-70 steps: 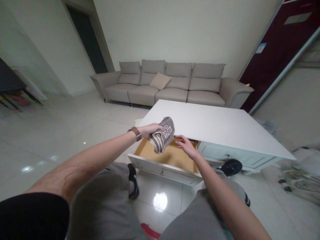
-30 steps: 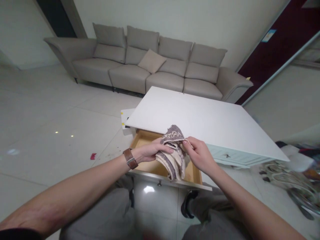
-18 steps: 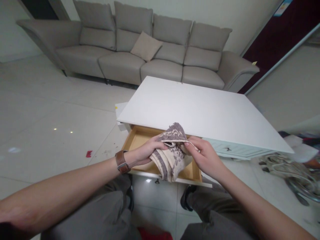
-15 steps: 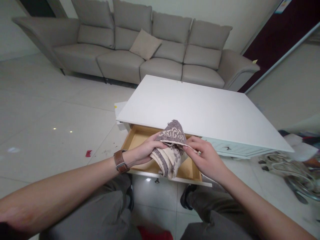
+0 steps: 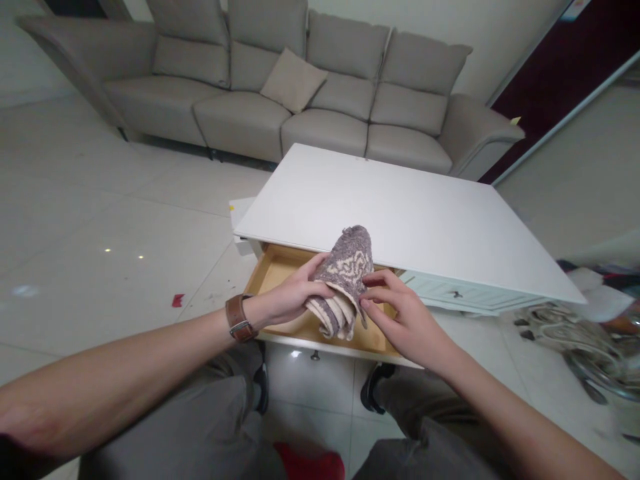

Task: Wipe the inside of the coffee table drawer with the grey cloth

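Note:
A folded grey and cream patterned towel (image 5: 345, 277) is held over the open wooden drawer (image 5: 280, 267) of a white coffee table (image 5: 400, 220). My left hand (image 5: 295, 297), with a brown watch on the wrist, is closed around the towel's left side and underside. My right hand (image 5: 400, 313) grips the towel's right edge with the fingertips. The towel's upper end stands above the table's front edge, and its layered lower end hangs into the drawer.
A grey sofa (image 5: 280, 93) with a beige cushion (image 5: 293, 80) stands behind the table. A second drawer (image 5: 460, 293) at the right is closed. Cables and clutter (image 5: 580, 333) lie on the tiled floor at the right. My shoes (image 5: 373, 393) rest below the drawer.
The towel has been folded tighter and turned more upright between both hands, and it sits slightly higher over the drawer. My right hand shifted from its top edge to its side.

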A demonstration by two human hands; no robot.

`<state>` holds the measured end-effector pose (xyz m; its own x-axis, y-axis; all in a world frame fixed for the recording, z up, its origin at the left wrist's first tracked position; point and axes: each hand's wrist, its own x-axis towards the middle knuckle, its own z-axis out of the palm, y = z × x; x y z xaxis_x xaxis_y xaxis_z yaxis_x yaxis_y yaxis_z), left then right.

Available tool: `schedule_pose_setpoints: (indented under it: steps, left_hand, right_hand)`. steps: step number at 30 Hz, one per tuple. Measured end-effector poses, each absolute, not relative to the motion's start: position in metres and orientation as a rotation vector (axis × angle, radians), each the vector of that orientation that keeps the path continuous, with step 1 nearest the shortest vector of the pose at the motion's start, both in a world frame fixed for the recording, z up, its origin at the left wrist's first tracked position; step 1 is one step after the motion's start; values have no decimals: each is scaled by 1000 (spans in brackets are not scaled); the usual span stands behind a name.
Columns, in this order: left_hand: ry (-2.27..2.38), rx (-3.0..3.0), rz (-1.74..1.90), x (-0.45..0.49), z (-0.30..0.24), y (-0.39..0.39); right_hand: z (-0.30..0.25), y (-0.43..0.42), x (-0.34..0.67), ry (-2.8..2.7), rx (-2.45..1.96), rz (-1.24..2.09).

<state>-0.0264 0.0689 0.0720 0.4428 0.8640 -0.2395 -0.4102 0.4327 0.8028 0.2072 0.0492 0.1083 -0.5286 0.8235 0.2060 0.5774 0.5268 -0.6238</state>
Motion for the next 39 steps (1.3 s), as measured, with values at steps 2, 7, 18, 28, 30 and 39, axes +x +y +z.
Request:
schedule_pose_setpoints:
  steps: [2, 7, 18, 28, 30, 39]
  left_hand:
    - [630, 735, 835, -29, 71, 69]
    - [579, 755, 747, -31, 67, 70]
    - [1012, 1332, 631, -29, 62, 84]
    - [733, 1732, 505, -40, 67, 86]
    - [758, 1776, 533, -37, 62, 82]
    - [1215, 1849, 545, -46, 38, 101]
  right_hand:
    - [106, 53, 207, -2284, -1129, 666]
    - [100, 57, 199, -2410, -1108, 565]
    - [95, 64, 202, -2397, -1174, 578]
    - [86, 80, 219, -2413, -1282, 1095]
    - [86, 77, 215, -2441, -1338, 1034]
    - [70, 93, 219, -2620, -1599, 677]
